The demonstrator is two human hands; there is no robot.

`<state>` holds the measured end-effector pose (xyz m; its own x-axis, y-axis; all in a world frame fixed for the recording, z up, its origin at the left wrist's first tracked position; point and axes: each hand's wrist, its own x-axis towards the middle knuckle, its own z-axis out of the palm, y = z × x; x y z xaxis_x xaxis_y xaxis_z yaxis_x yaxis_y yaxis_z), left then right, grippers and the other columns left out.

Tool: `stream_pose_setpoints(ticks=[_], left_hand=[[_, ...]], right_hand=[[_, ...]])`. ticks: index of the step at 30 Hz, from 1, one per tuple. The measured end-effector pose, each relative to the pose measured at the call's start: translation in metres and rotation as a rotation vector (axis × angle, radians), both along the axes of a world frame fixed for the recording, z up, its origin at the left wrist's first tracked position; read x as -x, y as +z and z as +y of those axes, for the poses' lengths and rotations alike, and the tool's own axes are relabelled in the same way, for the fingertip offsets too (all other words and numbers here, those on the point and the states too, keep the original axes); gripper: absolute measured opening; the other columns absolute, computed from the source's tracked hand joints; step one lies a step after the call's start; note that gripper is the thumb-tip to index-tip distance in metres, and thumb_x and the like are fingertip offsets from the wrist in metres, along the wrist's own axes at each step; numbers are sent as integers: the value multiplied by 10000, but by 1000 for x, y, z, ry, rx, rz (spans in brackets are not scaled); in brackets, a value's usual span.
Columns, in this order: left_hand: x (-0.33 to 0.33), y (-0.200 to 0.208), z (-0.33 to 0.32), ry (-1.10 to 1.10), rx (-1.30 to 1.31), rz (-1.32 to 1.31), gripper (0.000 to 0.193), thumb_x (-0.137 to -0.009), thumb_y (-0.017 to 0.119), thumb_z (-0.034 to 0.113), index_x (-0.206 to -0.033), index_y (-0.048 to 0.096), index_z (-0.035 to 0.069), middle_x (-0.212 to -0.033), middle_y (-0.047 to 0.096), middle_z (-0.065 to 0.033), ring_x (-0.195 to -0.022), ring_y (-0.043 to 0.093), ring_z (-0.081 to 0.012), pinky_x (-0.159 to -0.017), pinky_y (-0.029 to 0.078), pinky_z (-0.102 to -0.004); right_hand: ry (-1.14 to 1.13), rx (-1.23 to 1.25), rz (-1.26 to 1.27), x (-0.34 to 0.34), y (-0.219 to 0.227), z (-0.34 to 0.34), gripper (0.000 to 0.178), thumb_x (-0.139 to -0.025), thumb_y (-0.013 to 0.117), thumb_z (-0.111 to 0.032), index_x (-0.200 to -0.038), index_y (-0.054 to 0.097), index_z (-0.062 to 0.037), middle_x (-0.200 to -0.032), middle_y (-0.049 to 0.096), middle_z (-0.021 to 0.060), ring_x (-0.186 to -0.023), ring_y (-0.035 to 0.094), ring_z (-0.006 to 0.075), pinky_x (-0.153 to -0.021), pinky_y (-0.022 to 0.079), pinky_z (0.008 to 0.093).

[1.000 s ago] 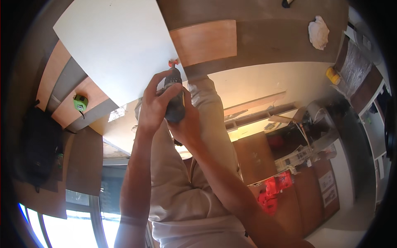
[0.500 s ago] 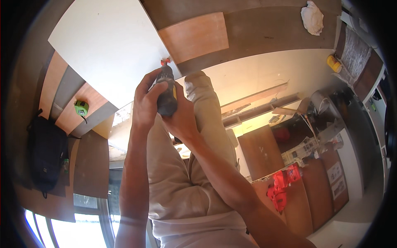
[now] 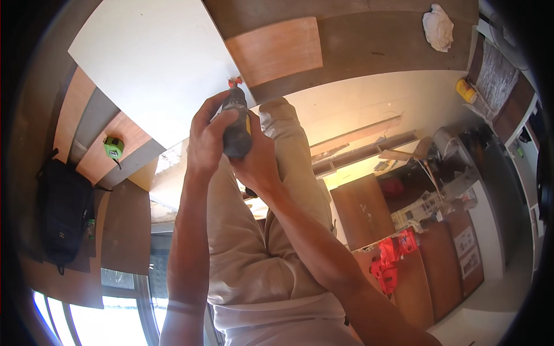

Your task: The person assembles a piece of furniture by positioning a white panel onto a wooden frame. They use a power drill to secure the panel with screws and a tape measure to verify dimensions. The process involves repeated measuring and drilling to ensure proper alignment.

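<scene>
A black cordless drill (image 3: 237, 138) is held between both of my hands, above my thighs. My left hand (image 3: 206, 138) wraps its left side, with the thumb across the top of the body. My right hand (image 3: 259, 161) grips it from the right and below; the handle and trigger are hidden. The red drill bit (image 3: 234, 82) at its front is at the white board (image 3: 150, 63), close to the board's right edge. Whether the bit has cut into the surface I cannot tell.
On a brown wood strip at left lies a green tape measure (image 3: 113, 148), with a dark backpack (image 3: 64, 213) nearer. A brown panel (image 3: 280, 49) lies beyond the board. Farther right are a crumpled white bag (image 3: 438, 27), a yellow bottle (image 3: 465, 90) and red plastic packaging (image 3: 392, 254).
The view has shifted slightly, and the drill and both hands appear a little farther right in it. Both hands keep their grip, and the bit stays by the same board edge.
</scene>
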<state>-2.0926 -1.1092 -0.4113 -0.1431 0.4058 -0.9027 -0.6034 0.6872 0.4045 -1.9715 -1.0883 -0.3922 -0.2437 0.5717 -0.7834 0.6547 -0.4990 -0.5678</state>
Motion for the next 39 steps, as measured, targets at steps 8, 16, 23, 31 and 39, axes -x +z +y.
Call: stream_pose_setpoints(ticks=[8,16,23,31,39], left_hand=[[3,-4,-8,34,-3,-5,551,-888,621,231,-1348,583,-71,-1143,687,-147,-1019,647,-193,-915,510,-312],[5,19,12,-66,60,52,686,-871,662,254,-1429,486,-104,-1124,684,-146,-986,650,-217,-897,522,-310],[-24,31,31,-389,235,500,592,-839,707,226,-1318,579,-98,-1193,653,-232,-1034,656,-284,-930,525,-361],[-30,14,22,-34,264,421,361,-846,661,105,-1144,626,-95,-1052,663,-193,-900,671,-288,-770,576,-379],[-27,11,26,-76,221,411,361,-850,660,89,-1128,603,-134,-1027,663,-208,-863,680,-290,-741,588,-377]], right_hand=[[19,1,-16,4,0,-6,643,-814,773,-49,-1383,477,-3,-1079,713,178,-1008,731,317,-830,564,371],[35,17,-56,6,3,0,668,-791,719,-38,-1379,401,-7,-999,699,299,-968,665,510,-823,543,573],[167,-13,-134,0,-6,-5,599,-764,775,-133,-1223,408,-15,-935,702,226,-915,696,464,-798,563,545],[407,-35,-265,0,8,18,507,-769,777,-213,-1166,532,-16,-950,724,182,-904,735,376,-789,587,469],[342,-29,-243,-1,9,19,498,-771,775,-201,-1169,537,-19,-954,729,182,-882,741,374,-799,590,475]])
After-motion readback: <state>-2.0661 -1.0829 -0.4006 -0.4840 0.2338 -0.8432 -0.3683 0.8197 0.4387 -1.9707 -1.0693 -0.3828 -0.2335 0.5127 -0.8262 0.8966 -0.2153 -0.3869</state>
